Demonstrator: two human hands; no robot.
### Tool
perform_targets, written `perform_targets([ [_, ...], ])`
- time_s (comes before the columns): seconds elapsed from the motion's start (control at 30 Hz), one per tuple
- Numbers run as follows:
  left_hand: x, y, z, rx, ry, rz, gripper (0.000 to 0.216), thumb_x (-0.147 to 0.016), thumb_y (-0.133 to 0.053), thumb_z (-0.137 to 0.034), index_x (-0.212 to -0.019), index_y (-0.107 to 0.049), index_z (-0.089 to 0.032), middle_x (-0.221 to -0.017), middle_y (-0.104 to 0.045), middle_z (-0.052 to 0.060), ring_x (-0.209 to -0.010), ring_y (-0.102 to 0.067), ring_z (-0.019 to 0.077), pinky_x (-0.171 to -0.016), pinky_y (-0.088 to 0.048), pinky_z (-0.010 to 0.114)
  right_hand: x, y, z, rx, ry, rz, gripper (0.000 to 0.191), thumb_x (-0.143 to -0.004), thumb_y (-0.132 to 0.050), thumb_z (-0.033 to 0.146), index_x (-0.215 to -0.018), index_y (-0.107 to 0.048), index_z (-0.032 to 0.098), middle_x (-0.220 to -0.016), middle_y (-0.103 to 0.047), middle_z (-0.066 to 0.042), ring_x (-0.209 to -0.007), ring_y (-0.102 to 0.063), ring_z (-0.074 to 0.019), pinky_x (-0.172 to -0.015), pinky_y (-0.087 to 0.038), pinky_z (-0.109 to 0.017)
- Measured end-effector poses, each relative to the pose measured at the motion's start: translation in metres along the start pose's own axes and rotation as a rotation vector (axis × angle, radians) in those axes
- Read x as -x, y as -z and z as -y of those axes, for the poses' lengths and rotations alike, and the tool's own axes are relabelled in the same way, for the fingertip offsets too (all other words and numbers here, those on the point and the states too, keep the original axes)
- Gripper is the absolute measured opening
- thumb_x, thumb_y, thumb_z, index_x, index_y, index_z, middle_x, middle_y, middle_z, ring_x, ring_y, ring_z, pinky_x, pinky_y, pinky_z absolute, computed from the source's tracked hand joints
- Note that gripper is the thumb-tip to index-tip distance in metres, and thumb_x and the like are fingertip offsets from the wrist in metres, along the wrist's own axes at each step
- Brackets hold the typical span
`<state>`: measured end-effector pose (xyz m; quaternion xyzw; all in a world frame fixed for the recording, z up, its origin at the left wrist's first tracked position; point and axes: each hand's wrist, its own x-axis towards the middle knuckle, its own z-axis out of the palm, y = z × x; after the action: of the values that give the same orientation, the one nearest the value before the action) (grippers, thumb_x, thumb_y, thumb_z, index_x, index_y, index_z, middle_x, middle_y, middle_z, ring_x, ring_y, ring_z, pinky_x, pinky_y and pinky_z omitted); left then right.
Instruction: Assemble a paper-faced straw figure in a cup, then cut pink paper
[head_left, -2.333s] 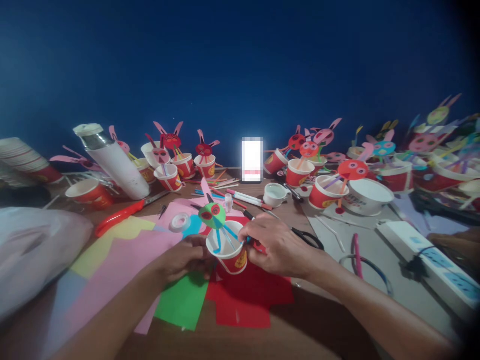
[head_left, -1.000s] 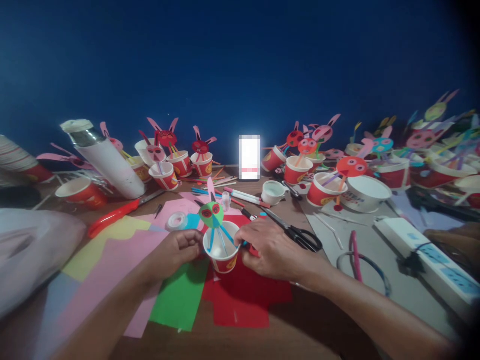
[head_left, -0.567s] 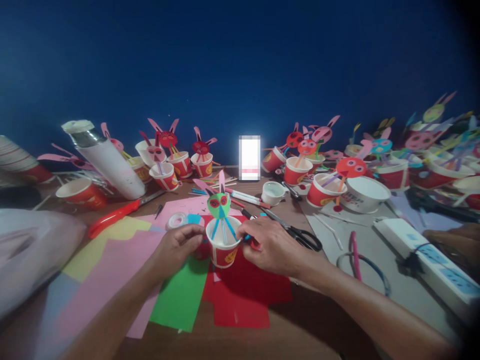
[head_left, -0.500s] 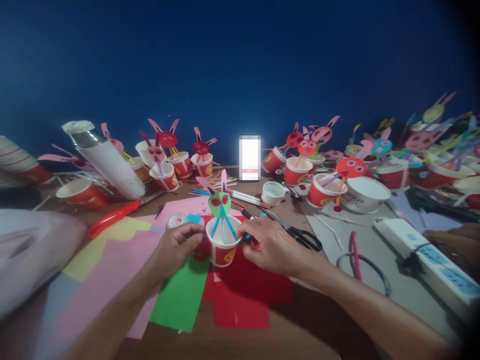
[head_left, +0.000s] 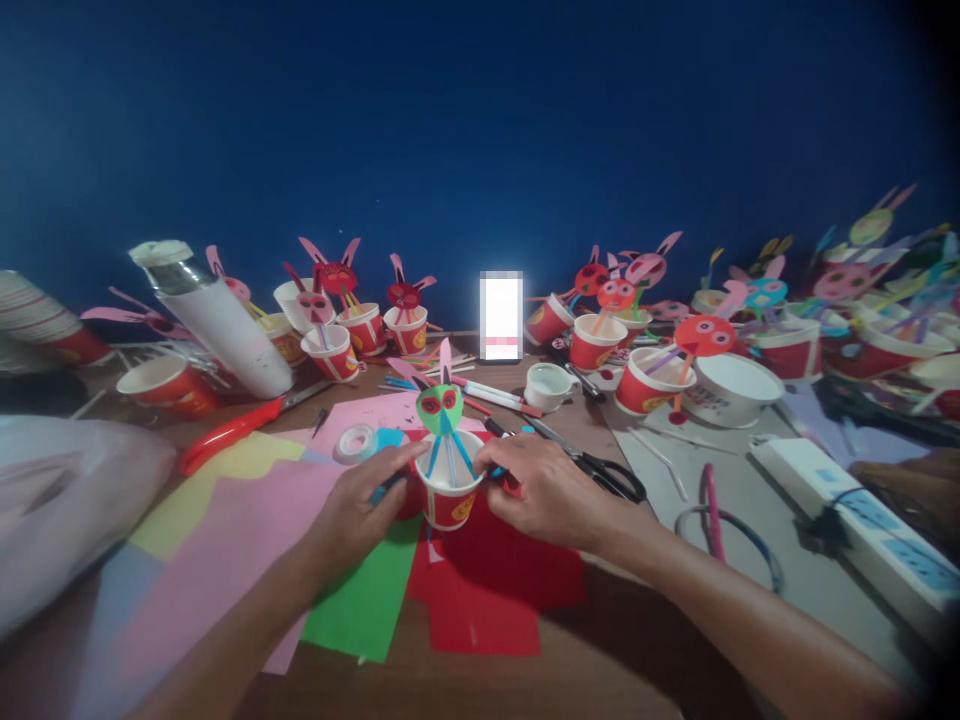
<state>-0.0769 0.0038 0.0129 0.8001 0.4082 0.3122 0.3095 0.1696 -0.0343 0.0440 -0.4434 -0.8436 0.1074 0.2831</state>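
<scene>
A red-and-white paper cup [head_left: 448, 497] stands upright on a red paper sheet [head_left: 491, 585]. A green paper rabbit face [head_left: 440, 408] with pink ears rises from it on blue straws. My left hand [head_left: 361, 508] touches the cup's left side with its fingers stretched towards the rim. My right hand [head_left: 543, 487] pinches the cup's right rim, where a blue strip end shows at the fingertips.
Coloured paper sheets [head_left: 225, 510] lie under my arms. Black scissors [head_left: 600, 468], a tape roll [head_left: 356, 442], markers [head_left: 495, 395] and a red-handled cutter [head_left: 232, 435] lie close by. Finished rabbit cups [head_left: 652, 375] crowd the back and right; a power strip [head_left: 847, 515] sits at right.
The cup went from tilted towards me to upright on the red sheet, and the rabbit face turned to stand straight. My left fingers loosened from a grip to a stretched touch.
</scene>
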Motion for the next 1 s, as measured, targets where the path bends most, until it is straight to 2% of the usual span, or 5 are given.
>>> perform_targets([
  [0.23,0.001,-0.002,0.005,-0.042,-0.036,-0.043,0.039,-0.082,-0.053,-0.016,-0.120,-0.061,-0.024,-0.121,-0.064,0.006,-0.111,-0.058,0.0233,-0.097,-0.042,0.033,0.002,0.000,0.003,-0.082,-0.066,-0.061,0.028,-0.075,-0.055,0.014,-0.102,-0.051,0.017,-0.086,-0.064,-0.004,-0.074,-0.058,-0.0173,-0.067,-0.042,-0.027],
  [0.37,0.002,0.000,0.004,-0.070,-0.063,-0.051,0.038,-0.083,-0.052,-0.014,-0.119,-0.062,-0.023,-0.121,-0.064,0.006,-0.110,-0.058,0.0228,-0.097,-0.042,0.032,0.003,0.000,0.003,-0.130,-0.002,-0.061,0.014,-0.078,-0.055,0.013,-0.091,-0.055,0.018,-0.081,-0.064,-0.003,-0.073,-0.058,-0.0169,-0.068,-0.043,-0.028],
  [0.53,0.003,0.000,0.006,-0.114,-0.100,-0.061,0.037,-0.084,-0.051,-0.014,-0.119,-0.061,-0.022,-0.120,-0.064,0.006,-0.110,-0.059,0.0208,-0.097,-0.042,0.030,0.002,-0.002,-0.002,-0.234,0.094,-0.135,0.008,-0.086,-0.054,0.015,-0.092,-0.060,0.018,-0.081,-0.068,-0.004,-0.073,-0.060,-0.0153,-0.069,-0.045,-0.027],
  [0.77,0.003,-0.001,0.006,-0.146,-0.192,-0.126,0.034,-0.084,-0.050,-0.012,-0.115,-0.061,-0.020,-0.111,-0.067,0.007,-0.103,-0.062,0.0197,-0.092,-0.046,0.030,0.005,-0.005,-0.009,-0.138,0.249,-0.323,0.020,-0.082,-0.060,0.009,-0.099,-0.065,0.019,-0.096,-0.064,-0.008,-0.092,-0.059,-0.0180,-0.080,-0.045,-0.032],
  [1.0,0.001,0.000,0.007,-0.204,-0.355,-0.123,0.037,-0.084,-0.047,-0.007,-0.116,-0.060,-0.020,-0.104,-0.069,0.006,-0.097,-0.064,0.0161,-0.083,-0.051,0.025,0.002,-0.002,-0.007,-0.102,0.359,-0.168,0.015,-0.083,-0.060,0.009,-0.094,-0.063,0.018,-0.091,-0.070,-0.004,-0.084,-0.063,-0.0149,-0.077,-0.042,-0.032],
])
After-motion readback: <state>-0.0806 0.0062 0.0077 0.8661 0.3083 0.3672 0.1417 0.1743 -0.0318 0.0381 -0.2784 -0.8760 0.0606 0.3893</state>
